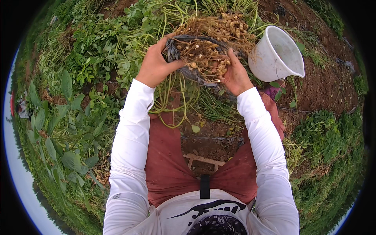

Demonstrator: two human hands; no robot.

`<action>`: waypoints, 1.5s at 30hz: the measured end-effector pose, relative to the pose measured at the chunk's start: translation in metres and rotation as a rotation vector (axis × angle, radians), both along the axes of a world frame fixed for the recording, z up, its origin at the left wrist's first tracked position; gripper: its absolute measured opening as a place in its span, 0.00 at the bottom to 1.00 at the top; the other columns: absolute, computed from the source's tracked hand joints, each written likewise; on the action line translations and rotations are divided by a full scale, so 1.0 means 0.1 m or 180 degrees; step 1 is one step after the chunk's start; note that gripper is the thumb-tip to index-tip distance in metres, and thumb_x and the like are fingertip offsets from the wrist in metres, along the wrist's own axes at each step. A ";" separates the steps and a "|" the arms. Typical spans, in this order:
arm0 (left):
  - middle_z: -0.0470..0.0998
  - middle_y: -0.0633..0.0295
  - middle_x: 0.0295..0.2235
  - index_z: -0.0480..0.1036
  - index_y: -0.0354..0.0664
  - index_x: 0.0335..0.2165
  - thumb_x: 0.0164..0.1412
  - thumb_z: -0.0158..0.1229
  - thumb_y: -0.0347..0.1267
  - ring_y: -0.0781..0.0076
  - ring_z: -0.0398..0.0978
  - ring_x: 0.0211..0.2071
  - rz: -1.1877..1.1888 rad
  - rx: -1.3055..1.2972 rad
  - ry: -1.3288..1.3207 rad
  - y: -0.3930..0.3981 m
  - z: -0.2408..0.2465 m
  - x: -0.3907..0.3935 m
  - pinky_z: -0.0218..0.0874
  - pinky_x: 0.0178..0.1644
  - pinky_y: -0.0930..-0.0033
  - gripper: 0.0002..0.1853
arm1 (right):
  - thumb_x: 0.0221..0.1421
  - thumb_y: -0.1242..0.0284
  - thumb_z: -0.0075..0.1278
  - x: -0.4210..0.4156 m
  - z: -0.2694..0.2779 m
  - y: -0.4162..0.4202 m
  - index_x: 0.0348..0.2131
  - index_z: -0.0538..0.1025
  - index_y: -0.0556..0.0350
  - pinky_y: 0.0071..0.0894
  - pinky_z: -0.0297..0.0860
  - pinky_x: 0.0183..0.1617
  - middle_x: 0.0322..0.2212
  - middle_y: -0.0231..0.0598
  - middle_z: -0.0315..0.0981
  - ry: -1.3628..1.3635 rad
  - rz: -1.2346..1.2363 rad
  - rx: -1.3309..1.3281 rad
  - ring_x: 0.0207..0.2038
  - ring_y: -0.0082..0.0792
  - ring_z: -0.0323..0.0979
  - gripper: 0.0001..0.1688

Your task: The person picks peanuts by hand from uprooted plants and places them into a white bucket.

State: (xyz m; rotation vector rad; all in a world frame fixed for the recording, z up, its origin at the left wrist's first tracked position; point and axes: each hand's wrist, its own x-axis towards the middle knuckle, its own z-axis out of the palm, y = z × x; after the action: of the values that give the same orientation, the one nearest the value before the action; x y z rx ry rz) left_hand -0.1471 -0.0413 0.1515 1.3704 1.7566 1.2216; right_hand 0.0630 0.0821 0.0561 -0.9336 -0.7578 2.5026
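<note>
Between my hands is a clump of peanut roots and pods point(202, 55), tangled with a torn strip of black plastic film point(173, 48). My left hand point(160, 60) grips the clump's left side, thumb in front over the plastic. At the right edge, my right hand point(236, 72) has its fingers around pods and roots; some fingertips are hidden among them. Green stems point(170, 108) hang below the clump. Just beyond it lies another heap of peanut plants with pods point(232, 26). To the right of my right hand, a white plastic bucket point(257, 61) stands tilted, its mouth facing right.
Pulled peanut vines point(126, 38) spread across the far side and left. Tall leafy plants point(67, 155) rise at my left. Bare reddish soil point(323, 85) lies right of the bucket. A wooden frame point(204, 159) shows between my legs, in red trousers point(164, 158).
</note>
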 end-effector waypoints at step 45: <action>0.75 0.56 0.29 0.68 0.51 0.52 0.37 0.69 0.43 0.57 0.72 0.37 0.0337 0.0154 0.1353 0.03 -0.23 -0.04 0.52 0.51 0.62 0.39 | 0.56 0.66 0.56 0.15 0.04 0.00 0.45 0.71 0.49 0.11 0.47 0.19 0.29 0.20 0.63 -0.1005 0.0786 0.1679 0.22 0.10 0.54 0.18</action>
State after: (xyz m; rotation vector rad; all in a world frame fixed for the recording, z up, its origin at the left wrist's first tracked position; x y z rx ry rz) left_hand -0.1506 -0.0382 0.1288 1.6780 2.1205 1.0881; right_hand 0.0780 0.0820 0.0603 -1.0901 -1.6226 2.1753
